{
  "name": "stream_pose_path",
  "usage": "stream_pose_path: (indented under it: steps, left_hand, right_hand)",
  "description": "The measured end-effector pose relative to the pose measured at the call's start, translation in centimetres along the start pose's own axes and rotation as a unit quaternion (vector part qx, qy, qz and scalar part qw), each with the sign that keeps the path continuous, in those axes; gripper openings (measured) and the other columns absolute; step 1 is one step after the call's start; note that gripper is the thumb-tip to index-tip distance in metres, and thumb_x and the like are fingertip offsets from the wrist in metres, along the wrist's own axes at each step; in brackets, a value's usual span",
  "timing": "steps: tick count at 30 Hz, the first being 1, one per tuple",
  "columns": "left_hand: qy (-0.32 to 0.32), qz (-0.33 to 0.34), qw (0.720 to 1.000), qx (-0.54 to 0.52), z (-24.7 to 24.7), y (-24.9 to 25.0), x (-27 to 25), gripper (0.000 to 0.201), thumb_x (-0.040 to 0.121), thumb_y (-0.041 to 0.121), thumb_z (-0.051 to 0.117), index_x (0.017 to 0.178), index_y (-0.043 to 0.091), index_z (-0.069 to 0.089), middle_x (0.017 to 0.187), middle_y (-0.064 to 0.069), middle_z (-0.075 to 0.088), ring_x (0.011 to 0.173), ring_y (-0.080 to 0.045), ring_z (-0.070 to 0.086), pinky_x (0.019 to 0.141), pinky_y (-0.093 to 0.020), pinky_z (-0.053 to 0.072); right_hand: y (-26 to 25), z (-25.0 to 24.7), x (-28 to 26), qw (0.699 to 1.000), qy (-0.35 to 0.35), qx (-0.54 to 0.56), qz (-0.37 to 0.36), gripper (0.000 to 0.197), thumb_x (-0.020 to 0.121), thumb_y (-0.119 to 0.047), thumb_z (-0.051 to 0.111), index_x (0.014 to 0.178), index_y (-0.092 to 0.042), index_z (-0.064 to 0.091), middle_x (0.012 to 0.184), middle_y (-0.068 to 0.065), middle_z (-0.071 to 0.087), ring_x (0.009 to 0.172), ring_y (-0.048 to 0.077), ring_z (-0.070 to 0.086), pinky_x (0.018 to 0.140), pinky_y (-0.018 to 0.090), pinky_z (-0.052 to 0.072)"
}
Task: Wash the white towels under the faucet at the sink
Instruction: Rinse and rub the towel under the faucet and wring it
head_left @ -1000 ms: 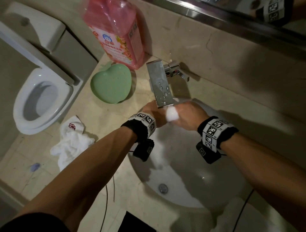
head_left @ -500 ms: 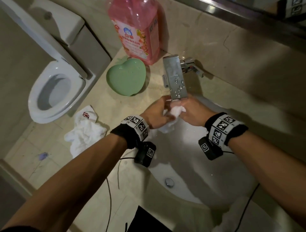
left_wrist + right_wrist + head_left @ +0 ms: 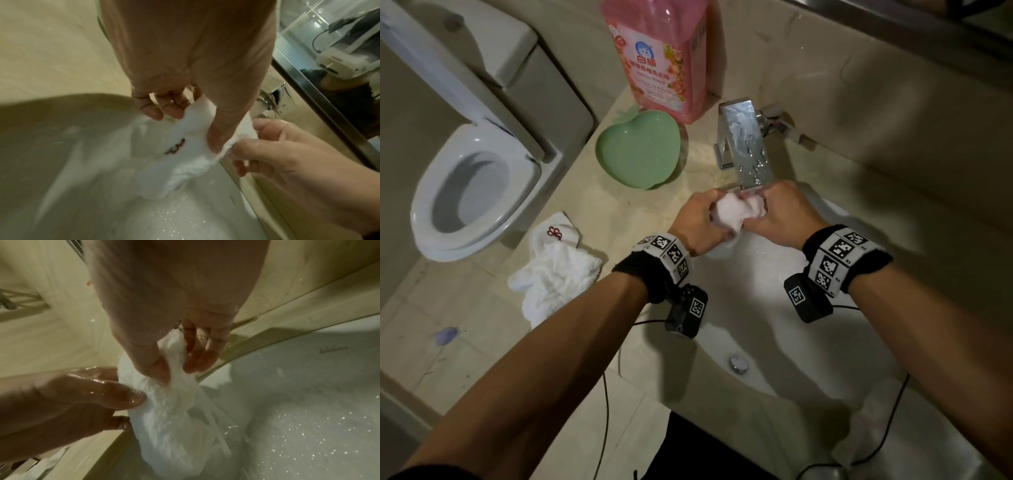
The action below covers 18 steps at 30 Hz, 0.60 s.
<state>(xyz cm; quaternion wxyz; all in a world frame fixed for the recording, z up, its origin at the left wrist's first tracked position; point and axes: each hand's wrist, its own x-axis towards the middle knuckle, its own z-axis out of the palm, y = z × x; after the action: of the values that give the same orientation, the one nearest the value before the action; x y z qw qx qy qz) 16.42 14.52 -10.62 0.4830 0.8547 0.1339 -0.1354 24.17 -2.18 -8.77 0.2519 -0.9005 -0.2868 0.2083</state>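
Observation:
A wet white towel (image 3: 732,214) hangs bunched between both my hands just under the chrome faucet (image 3: 748,147) spout, over the white sink (image 3: 774,325). My left hand (image 3: 700,219) pinches its left side between thumb and fingers. My right hand (image 3: 777,214) pinches its right side. In the left wrist view the towel (image 3: 185,155) shows a red embroidered mark. In the right wrist view the towel (image 3: 170,410) droops into the basin with water running down it. A second white towel (image 3: 554,270) with a red mark lies crumpled on the counter to the left.
A green heart-shaped dish (image 3: 638,152) and a big pink detergent bottle (image 3: 661,58) stand on the beige counter behind the left hand. A toilet (image 3: 472,195) is at far left. Another white cloth (image 3: 887,418) lies at the sink's near right rim. The drain (image 3: 738,363) is open.
The towel was a small tight wad gripped between my hands; now it is spread wider and hangs lower between them. My head has moved, shifting the scene to the right.

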Motion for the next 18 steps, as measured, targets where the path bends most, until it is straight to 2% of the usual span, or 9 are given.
stream_pose_path:
  steps: [2,4,5,7,9,10,12,15,18]
  left_hand:
    - [0.003,-0.019,1.0,0.019,-0.5,-0.3,0.2,0.053,0.067,0.026,0.086,0.112,0.011,0.063,0.108,-0.01,0.064,0.093,-0.025,0.063,0.081,-0.037,0.055]
    - [-0.004,0.007,1.0,0.03,-1.0,-0.4,0.5,0.039,0.07,0.033,0.083,0.099,0.012,0.069,0.096,-0.008,0.068,0.081,-0.023,0.066,0.074,-0.039,0.057]
    - [-0.01,0.023,0.999,0.032,-1.1,-0.4,0.6,0.034,0.073,0.035,0.08,0.097,0.013,0.071,0.093,-0.007,0.07,0.078,-0.021,0.067,0.072,-0.04,0.058]
    - [-0.021,0.034,0.999,0.019,-1.1,-0.3,0.7,0.032,0.081,0.032,0.073,0.109,0.016,0.07,0.104,-0.007,0.071,0.087,-0.02,0.068,0.079,-0.038,0.057]
    - [-0.039,0.04,0.998,-0.036,-0.8,-0.1,0.9,0.028,0.088,0.021,0.067,0.116,0.018,0.066,0.117,-0.007,0.068,0.104,-0.023,0.066,0.092,-0.038,0.053]
    - [-0.047,0.044,0.996,-0.063,-0.6,0.1,1.0,0.025,0.09,0.017,0.066,0.114,0.019,0.064,0.118,-0.007,0.067,0.106,-0.023,0.064,0.094,-0.038,0.052]
    - [-0.048,0.048,0.996,-0.062,-0.1,0.1,1.6,0.024,0.093,0.019,0.064,0.116,0.013,0.062,0.117,-0.008,0.063,0.104,-0.022,0.062,0.092,-0.035,0.051]
    - [-0.046,0.028,0.997,-0.059,0.6,0.1,2.3,0.035,0.095,0.023,0.063,0.125,0.007,0.058,0.118,-0.009,0.063,0.103,-0.017,0.063,0.092,-0.033,0.051]
    - [-0.031,0.002,0.994,-0.106,1.2,0.5,2.7,0.022,0.093,0.017,0.065,0.113,0.013,0.068,0.107,0.001,0.071,0.095,-0.009,0.067,0.088,-0.026,0.052]
  right_hand:
    - [0.0,-0.5,-0.5,1.0,0.005,0.015,0.001,0.024,0.082,-0.028,0.079,0.101,-0.014,0.08,0.087,0.01,0.072,0.078,0.018,0.063,0.069,0.027,0.046]
    - [0.1,-1.0,-0.7,1.0,0.006,0.024,0.016,0.018,0.082,-0.032,0.078,0.087,-0.016,0.078,0.077,0.006,0.07,0.067,0.005,0.058,0.062,0.026,0.042]
    - [0.2,-1.3,-0.7,0.999,-0.002,0.025,0.03,0.018,0.082,-0.034,0.078,0.085,-0.017,0.077,0.081,0.004,0.071,0.072,0.004,0.061,0.062,0.025,0.042]
    - [0.6,-1.7,-0.8,0.997,-0.022,0.037,0.071,0.021,0.081,-0.039,0.079,0.094,-0.023,0.074,0.099,0.003,0.072,0.094,0.014,0.065,0.069,0.019,0.045]
    - [1.2,-1.9,-1.2,0.989,-0.02,0.102,0.109,0.025,0.08,-0.038,0.081,0.091,-0.021,0.067,0.09,-0.005,0.068,0.08,0.008,0.061,0.057,0.01,0.041]
    - [1.5,-1.9,-1.4,0.983,-0.011,0.137,0.121,0.027,0.081,-0.035,0.081,0.089,-0.017,0.063,0.083,-0.006,0.065,0.069,0.0,0.056,0.05,0.007,0.037]
    - [2.2,-1.8,-1.8,0.973,0.009,0.192,0.128,0.029,0.084,-0.029,0.079,0.094,-0.009,0.061,0.08,-0.004,0.062,0.054,-0.01,0.049,0.047,0.005,0.034]
    - [2.8,-1.9,-2.2,0.964,0.019,0.232,0.13,0.03,0.084,-0.026,0.082,0.102,-0.01,0.063,0.082,-0.005,0.063,0.053,-0.014,0.049,0.051,0.003,0.035]
    - [3.8,-2.2,-2.6,0.961,-0.008,0.242,0.133,0.043,0.08,-0.018,0.085,0.118,-0.013,0.065,0.096,-0.009,0.069,0.066,-0.016,0.058,0.057,0.001,0.039]
